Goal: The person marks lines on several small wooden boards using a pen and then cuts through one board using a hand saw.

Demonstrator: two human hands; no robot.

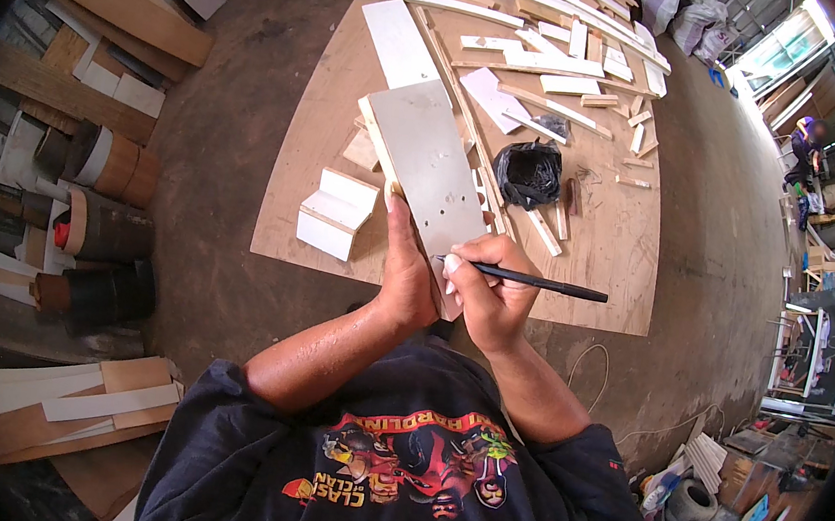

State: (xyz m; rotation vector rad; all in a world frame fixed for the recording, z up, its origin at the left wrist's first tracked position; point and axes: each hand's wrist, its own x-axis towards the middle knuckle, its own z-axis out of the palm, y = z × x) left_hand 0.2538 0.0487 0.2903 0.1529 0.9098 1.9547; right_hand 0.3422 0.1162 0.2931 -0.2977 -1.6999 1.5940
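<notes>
A plywood-coloured counter [607,279] is stretching out in front of me, and plenty is lying on it. Long white strips [422,5] are running across its far end. A white panel [398,43] is lying near them on the left, and a pale rectangular plate [493,99] is resting closer to the middle. A black plastic bag [529,171] is bulging open nearby, small wood offcuts [637,138] are scattering along the right, and a white-faced angled piece [329,222] is sitting at the near left.

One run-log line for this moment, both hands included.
left hand: gripping grey board | right hand: holding black pen, pointed at board's near end | plywood table: wood offcuts, black plastic bag
</notes>
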